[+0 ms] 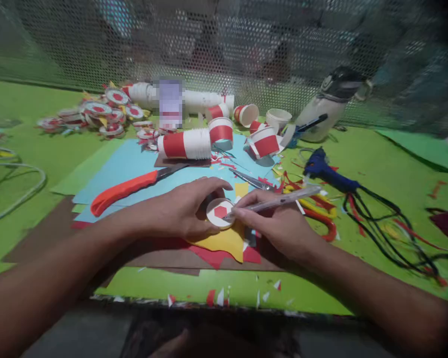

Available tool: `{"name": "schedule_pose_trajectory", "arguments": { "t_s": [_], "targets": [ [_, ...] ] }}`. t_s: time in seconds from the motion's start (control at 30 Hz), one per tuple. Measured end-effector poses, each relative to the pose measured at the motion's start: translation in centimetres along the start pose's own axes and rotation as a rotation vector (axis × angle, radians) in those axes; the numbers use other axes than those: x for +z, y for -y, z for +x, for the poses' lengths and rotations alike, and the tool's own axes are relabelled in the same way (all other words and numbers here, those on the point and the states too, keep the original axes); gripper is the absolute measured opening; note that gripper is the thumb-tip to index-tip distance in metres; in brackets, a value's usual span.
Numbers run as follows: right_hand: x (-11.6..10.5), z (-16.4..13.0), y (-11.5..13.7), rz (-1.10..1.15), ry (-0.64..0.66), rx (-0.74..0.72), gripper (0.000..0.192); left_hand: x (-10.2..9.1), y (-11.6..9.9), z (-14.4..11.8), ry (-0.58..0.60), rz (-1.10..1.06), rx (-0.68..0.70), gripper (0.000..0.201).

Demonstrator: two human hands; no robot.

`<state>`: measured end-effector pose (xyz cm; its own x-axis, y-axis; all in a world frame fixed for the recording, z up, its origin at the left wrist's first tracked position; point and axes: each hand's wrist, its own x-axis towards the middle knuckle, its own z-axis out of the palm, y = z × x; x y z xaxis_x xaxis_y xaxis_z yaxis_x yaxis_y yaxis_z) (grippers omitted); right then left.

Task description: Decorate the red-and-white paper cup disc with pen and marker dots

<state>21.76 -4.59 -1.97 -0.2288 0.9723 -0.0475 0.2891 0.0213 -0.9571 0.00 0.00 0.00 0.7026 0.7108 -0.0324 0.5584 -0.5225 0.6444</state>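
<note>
My left hand [188, 206] curls its thumb and fingers around the side of a small white paper disc [212, 211], perhaps a cup bottom, with a red patch in its middle. Pinched in my right hand [280, 219] is a clear pen [283, 199], its tip at the red patch. Below the disc lies a piece of yellow paper [216, 244] on red and brown sheets. Close to my right hand rest scissors [330, 229] with red and yellow handles, partly hidden. An orange-handled cutter [125, 190] lies beyond my left forearm.
Red-and-white paper cups [186, 145] lie stacked and loose at the back. Finished-looking paper pieces [99, 109] are heaped at back left. A blue glue gun [332, 171] with a black cord lies right, before a jar [317, 117]. Blue sheets [112, 169] and scraps cover the green table [153, 281].
</note>
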Motion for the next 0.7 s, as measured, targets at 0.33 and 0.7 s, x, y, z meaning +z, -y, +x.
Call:
{"name": "schedule_pose_trajectory", "arguments": {
  "t_s": [0.33,0.7],
  "targets": [
    [-0.08,0.13,0.37,-0.037,0.013,0.012,0.016,-0.08,0.33,-0.02,-0.001,0.014,0.026,0.054],
    [-0.13,0.15,0.55,-0.03,0.01,0.008,0.016,-0.19,0.16,-0.1,0.004,0.005,0.001,0.058]
  ]
}}
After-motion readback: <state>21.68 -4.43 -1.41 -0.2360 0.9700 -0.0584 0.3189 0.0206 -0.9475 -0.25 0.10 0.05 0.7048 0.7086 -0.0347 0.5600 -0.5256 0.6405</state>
